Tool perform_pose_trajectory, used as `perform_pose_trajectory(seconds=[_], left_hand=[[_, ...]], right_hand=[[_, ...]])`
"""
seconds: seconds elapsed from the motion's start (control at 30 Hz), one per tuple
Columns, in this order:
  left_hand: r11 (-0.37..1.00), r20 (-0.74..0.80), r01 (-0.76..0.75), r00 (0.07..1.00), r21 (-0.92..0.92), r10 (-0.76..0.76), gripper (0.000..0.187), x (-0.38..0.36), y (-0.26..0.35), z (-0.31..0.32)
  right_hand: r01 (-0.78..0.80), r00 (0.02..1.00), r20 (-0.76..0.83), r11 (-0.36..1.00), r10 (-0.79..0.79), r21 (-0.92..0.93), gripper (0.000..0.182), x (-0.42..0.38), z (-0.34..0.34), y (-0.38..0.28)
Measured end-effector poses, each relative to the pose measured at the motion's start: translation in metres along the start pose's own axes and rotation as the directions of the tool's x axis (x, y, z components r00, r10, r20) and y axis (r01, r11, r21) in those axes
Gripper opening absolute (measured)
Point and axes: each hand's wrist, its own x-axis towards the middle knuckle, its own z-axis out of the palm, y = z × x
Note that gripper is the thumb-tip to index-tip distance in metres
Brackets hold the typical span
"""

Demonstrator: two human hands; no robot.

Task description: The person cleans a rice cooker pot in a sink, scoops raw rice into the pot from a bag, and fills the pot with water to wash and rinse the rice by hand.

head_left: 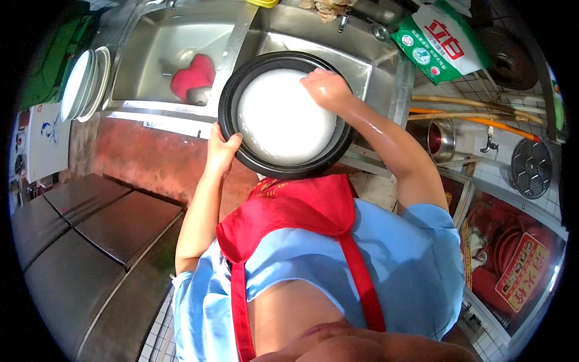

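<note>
A round black pot (pixel 228 108) is tilted over the edge of the right sink, with white, foamy liquid (pixel 283 114) inside it. My left hand (pixel 224 148) grips the pot's lower left rim, thumb on top and fingers underneath. Over the upper right of the foam is my right hand (pixel 325 89), wet and closed, its fingertips curled down at the inner wall. Whatever those fingers may hold is hidden.
The left sink (pixel 142 78) holds a red cloth (pixel 194 77). White plates (pixel 87 84) stand stacked on the left. A green-and-white bag (pixel 443 42) lies at the back right, near long sticks (pixel 476 104) and a metal pot (pixel 441 140). Dark panels (pixel 120 226) flank my left.
</note>
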Motion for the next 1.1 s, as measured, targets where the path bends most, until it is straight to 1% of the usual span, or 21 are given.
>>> perform_pose_trajectory(seconds=[0.03,0.07,0.1,0.13,0.17,0.2,0.23,0.33,0.43,0.53,0.57,0.67,0.77,0.87,0.9,0.97,1.07,1.1], left_hand=[[1.0,0.0,-0.004,1.0,0.005,0.004,0.03,0.001,0.0,0.0],[1.0,0.0,-0.008,1.0,0.009,0.008,0.031,0.001,0.0,0.0],[1.0,-0.001,0.0,1.0,0.003,0.0,0.031,0.001,0.0,0.0],[1.0,-0.002,0.008,1.0,-0.002,-0.008,0.031,0.0,0.002,0.0],[1.0,-0.002,0.016,1.0,-0.006,-0.016,0.031,0.0,0.003,0.001],[1.0,0.002,0.019,1.0,-0.01,-0.019,0.031,0.0,0.004,0.001],[1.0,0.006,0.021,1.0,-0.013,-0.021,0.031,0.001,0.006,0.003],[0.998,0.003,0.055,0.998,-0.021,-0.055,0.031,0.003,0.011,0.005],[0.996,-0.008,0.077,0.997,-0.05,-0.077,0.031,0.002,0.017,0.011],[0.989,-0.005,0.108,0.994,-0.104,-0.109,0.029,-0.001,0.031,0.021],[0.988,-0.001,0.11,0.994,-0.109,-0.11,0.029,0.002,0.033,0.022],[0.982,-0.01,0.129,0.991,-0.139,-0.131,0.026,0.007,0.041,0.028],[0.974,-0.04,0.151,0.986,-0.172,-0.16,0.024,0.008,0.052,0.038],[0.967,-0.045,0.183,0.98,-0.175,-0.193,0.024,0.008,0.064,0.047],[0.968,-0.057,0.194,0.977,-0.161,-0.206,0.024,0.01,0.064,0.047],[0.963,-0.059,0.191,0.977,-0.191,-0.206,0.025,0.014,0.063,0.049],[0.955,-0.074,0.205,0.972,-0.214,-0.225,0.025,0.016,0.065,0.052],[0.952,-0.08,0.214,0.968,-0.219,-0.236,0.025,0.017,0.066,0.054]], right_hand=[[-0.029,0.986,-0.163,0.999,0.035,0.041,0.019,-0.005,0.0,0.01],[-0.051,0.945,-0.319,0.995,0.076,0.087,0.02,-0.009,-0.001,0.02],[-0.066,0.878,-0.464,0.989,0.122,0.135,0.022,-0.014,-0.001,0.028],[-0.182,0.885,-0.367,0.937,0.288,0.297,0.025,-0.019,0.001,0.032],[-0.302,0.867,-0.243,0.847,0.435,0.438,0.027,-0.025,0.005,0.035],[-0.42,0.824,-0.099,0.718,0.558,0.555,0.03,-0.032,0.01,0.039],[-0.46,0.814,0.082,0.551,0.576,0.696,0.038,-0.036,0.02,0.047],[-0.403,0.837,0.027,0.583,0.547,0.705,0.041,-0.04,0.03,0.054],[-0.425,0.816,0.09,0.488,0.571,0.762,0.041,-0.04,0.035,0.055],[-0.409,0.839,0.061,0.552,0.54,0.726,0.039,-0.036,0.037,0.061],[-0.437,0.831,0.081,0.556,0.55,0.707,0.038,-0.032,0.041,0.064],[-0.538,0.808,0.231,0.521,0.541,0.662,0.038,-0.026,0.044,0.073],[-0.501,0.83,0.211,0.523,0.517,0.69,0.038,-0.022,0.058,0.082],[-0.489,0.837,0.224,0.498,0.499,0.716,0.035,-0.02,0.058,0.084],[-0.494,0.838,0.233,0.501,0.494,0.711,0.035,-0.019,0.061,0.086],[-0.503,0.838,0.252,0.507,0.483,0.7,0.036,-0.017,0.068,0.091],[-0.488,0.848,0.244,0.513,0.471,0.706,0.037,-0.016,0.073,0.094],[-0.491,0.847,0.258,0.498,0.465,0.715,0.037,-0.016,0.075,0.095]])
